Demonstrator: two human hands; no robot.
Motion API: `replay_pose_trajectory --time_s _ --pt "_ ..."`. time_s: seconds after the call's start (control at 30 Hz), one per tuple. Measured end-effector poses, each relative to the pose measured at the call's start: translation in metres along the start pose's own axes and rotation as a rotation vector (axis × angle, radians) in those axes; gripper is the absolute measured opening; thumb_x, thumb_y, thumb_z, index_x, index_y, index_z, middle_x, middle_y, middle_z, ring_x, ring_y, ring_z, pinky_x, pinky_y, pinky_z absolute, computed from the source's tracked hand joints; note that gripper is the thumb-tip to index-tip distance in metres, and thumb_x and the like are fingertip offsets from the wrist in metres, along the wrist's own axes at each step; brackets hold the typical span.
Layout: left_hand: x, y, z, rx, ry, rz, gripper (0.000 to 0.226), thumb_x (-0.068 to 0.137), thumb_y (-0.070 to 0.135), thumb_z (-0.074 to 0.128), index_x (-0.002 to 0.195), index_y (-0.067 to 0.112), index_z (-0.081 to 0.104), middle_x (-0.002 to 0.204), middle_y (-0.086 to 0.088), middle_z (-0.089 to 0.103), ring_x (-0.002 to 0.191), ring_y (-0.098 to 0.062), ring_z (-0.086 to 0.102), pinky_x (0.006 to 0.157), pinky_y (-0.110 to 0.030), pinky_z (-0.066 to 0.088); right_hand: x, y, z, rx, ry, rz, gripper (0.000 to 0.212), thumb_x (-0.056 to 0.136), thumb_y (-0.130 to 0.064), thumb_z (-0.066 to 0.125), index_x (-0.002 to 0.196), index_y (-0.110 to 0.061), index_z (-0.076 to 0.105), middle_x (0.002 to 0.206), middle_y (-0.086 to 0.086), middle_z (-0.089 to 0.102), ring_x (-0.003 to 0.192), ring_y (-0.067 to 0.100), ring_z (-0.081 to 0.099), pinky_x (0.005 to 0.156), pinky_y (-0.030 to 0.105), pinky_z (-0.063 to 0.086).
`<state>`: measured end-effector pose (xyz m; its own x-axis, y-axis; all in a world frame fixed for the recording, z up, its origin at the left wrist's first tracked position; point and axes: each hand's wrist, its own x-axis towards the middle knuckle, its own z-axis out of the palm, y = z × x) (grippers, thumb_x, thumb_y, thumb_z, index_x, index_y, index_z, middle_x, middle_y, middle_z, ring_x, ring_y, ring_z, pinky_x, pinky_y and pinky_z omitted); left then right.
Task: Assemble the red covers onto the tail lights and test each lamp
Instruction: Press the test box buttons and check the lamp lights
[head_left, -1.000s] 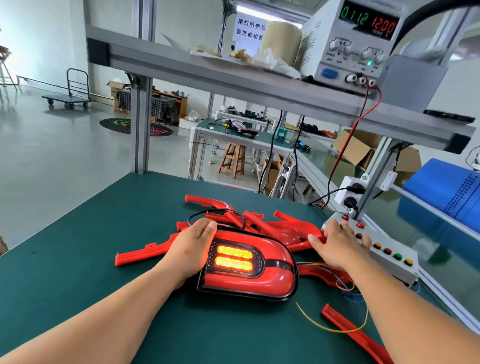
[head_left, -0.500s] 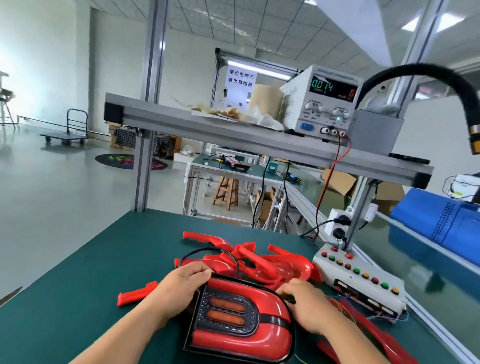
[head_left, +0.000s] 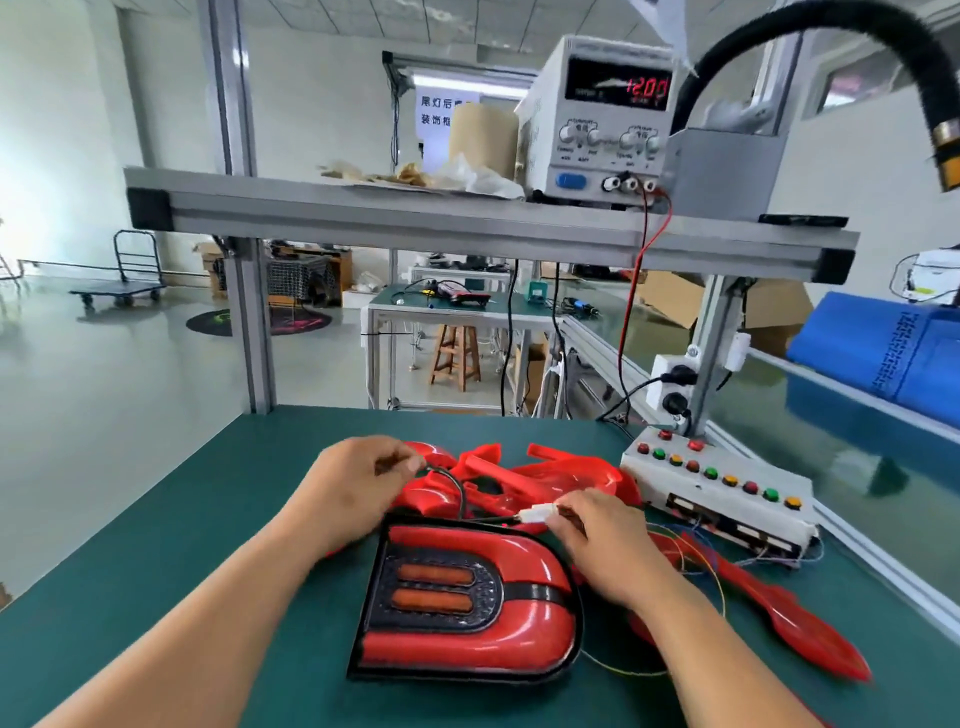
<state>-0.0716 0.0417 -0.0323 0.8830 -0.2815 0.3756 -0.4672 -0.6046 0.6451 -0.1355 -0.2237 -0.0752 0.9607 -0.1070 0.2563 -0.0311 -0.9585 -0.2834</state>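
Where the matte green worktop (head_left: 156, 597) spreads wide, the tail light (head_left: 467, 644) lies at its near middle, a glossy red rounded cover framed in black around two oblong strips, dark now where a second ago they glowed amber. Behind it sits a heap of red covers (head_left: 561, 475). The left hand (head_left: 358, 483), now off the lamp's edge, pinches the looped black cable (head_left: 457, 488); the right hand (head_left: 608, 540) clamps its fingers (head_left: 566, 506) on the small white connector (head_left: 537, 514).

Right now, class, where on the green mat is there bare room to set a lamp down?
Bare: the green mat left of the left hand, out to its edge, and the far strip behind the pile of red plastic covers. Crowded: right of the red tail light, among a long red cover, thin coloured wires and the white push-button box.
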Motion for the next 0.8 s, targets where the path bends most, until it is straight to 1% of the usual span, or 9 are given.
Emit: replay_pose_trajectory --time_s 0.1,0.17,0.23,0.3,0.4,0.47,0.53,0.7,0.8 --pt "0.021 0.037 0.015 0.22 -0.234 0.156 0.017 0.092 0.03 0.059 0.101 0.031 0.073 0.097 0.015 0.07 0.094 -0.005 0.062 0.086 -0.022 0.047 0.0 0.001 0.001 0.033 0.027 -0.033 0.024 0.1 -0.04 0.045 0.105 -0.023 0.061 0.103 -0.005 0.057 0.105 0.019 0.054 0.091 0.035 0.038" --pt "0.03 0.058 0.032 0.339 -0.37 0.242 0.023 0.092 0.032 0.061 0.111 0.029 0.071 0.111 0.01 0.07 0.104 -0.007 0.06 0.089 -0.018 0.041 -0.002 0.001 0.0 0.089 0.072 -0.056 0.016 0.1 -0.037 0.047 0.091 -0.026 0.055 0.093 -0.008 0.052 0.099 0.018 0.053 0.087 0.034 0.037" --pt "0.035 0.072 0.052 0.385 -0.491 0.27 0.03 0.09 0.036 0.063 0.118 0.028 0.067 0.117 0.009 0.067 0.109 -0.009 0.058 0.092 -0.021 0.041 -0.003 0.001 -0.001 0.128 0.091 -0.067 0.015 0.099 -0.036 0.049 0.09 -0.026 0.055 0.09 -0.007 0.051 0.095 0.017 0.052 0.087 0.035 0.039" --pt "0.038 0.081 0.068 0.425 -0.55 0.298 0.026 0.089 0.038 0.063 0.113 0.028 0.068 0.109 0.008 0.067 0.104 -0.012 0.058 0.086 -0.024 0.042 -0.004 0.002 -0.002 0.168 0.096 -0.064 0.017 0.099 -0.034 0.051 0.1 -0.021 0.062 0.093 -0.006 0.054 0.097 0.018 0.053 0.09 0.038 0.041" --pt "0.039 0.083 0.078 0.416 -0.566 0.335 0.01 0.091 0.034 0.062 0.084 0.027 0.065 0.07 0.01 0.055 0.075 -0.008 0.051 0.06 -0.016 0.032 -0.007 0.003 -0.004 0.224 0.101 -0.06 0.019 0.099 -0.033 0.053 0.107 -0.02 0.065 0.094 -0.005 0.054 0.097 0.017 0.052 0.09 0.038 0.041" --pt "0.041 0.081 0.077 0.379 -0.569 0.338 0.008 0.09 0.031 0.064 0.086 0.026 0.069 0.058 0.012 0.047 0.06 0.001 0.049 0.052 -0.01 0.032 -0.008 0.002 -0.006 0.258 0.091 -0.051 0.02 0.099 -0.035 0.052 0.107 -0.022 0.065 0.094 -0.007 0.054 0.098 0.016 0.05 0.088 0.037 0.038" --pt "0.041 0.078 0.073 0.334 -0.559 0.324 0.012 0.089 0.031 0.066 0.098 0.029 0.074 0.058 0.015 0.05 0.055 0.01 0.048 0.054 -0.005 0.034 -0.008 0.001 -0.006 0.278 0.074 -0.042 0.02 0.1 -0.035 0.05 0.108 -0.024 0.064 0.094 -0.01 0.053 0.098 0.014 0.049 0.091 0.038 0.037" --pt "0.042 0.074 0.065 0.302 -0.583 0.325 0.021 0.087 0.032 0.068 0.107 0.034 0.073 0.064 0.017 0.057 0.057 0.011 0.048 0.055 -0.006 0.034 -0.009 -0.002 -0.006 0.417 0.032 -0.026 0.016 0.098 -0.035 0.054 0.104 -0.027 0.067 0.086 -0.016 0.056 0.088 0.014 0.053 0.095 0.045 0.043" --pt "0.042 0.072 0.062 0.283 -0.608 0.354 0.022 0.087 0.029 0.069 0.108 0.033 0.074 0.068 0.007 0.063 0.054 0.012 0.047 0.055 -0.006 0.032 -0.01 -0.002 -0.006 0.454 0.023 -0.033 0.011 0.097 -0.035 0.057 0.099 -0.031 0.067 0.083 -0.015 0.06 0.083 0.011 0.054 0.094 0.043 0.044"
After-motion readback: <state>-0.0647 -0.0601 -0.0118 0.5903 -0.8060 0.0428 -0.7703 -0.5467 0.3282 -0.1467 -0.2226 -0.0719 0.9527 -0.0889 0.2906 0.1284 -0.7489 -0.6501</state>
